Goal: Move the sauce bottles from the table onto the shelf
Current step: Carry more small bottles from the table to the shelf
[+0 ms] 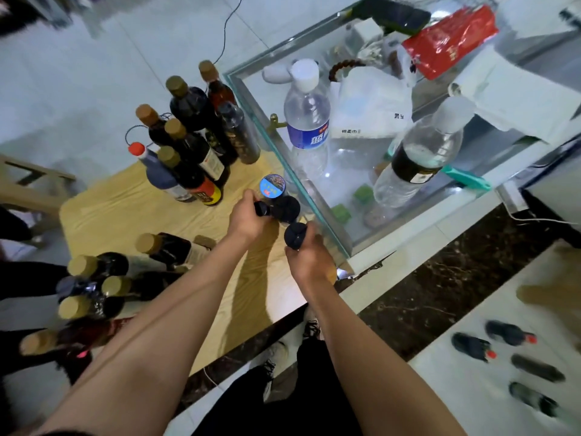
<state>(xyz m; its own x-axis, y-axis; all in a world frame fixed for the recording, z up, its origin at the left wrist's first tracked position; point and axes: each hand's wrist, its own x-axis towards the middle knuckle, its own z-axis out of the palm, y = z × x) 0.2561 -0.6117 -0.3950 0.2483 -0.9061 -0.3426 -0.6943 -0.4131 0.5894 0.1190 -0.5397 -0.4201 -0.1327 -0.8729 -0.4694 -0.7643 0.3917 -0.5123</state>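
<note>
Beside the glass case (317, 212), over the wooden counter (125, 212), both hands grip dark-capped bottles. Left hand (248, 218) is curled round a black bottle (283, 209), thumb near its cap; right hand (309, 259) wraps the neck of another dark bottle (295, 236), body hidden under the fingers. A blue-lidded jar (272, 185) stands just beyond the left hand. Sauce bottles cluster (188, 143) farther left of the case; another group (100, 278) nearer, blurred, prob. lying or leaning. Inside the case: two water bottles (308, 121), bags, misc. items.
</note>
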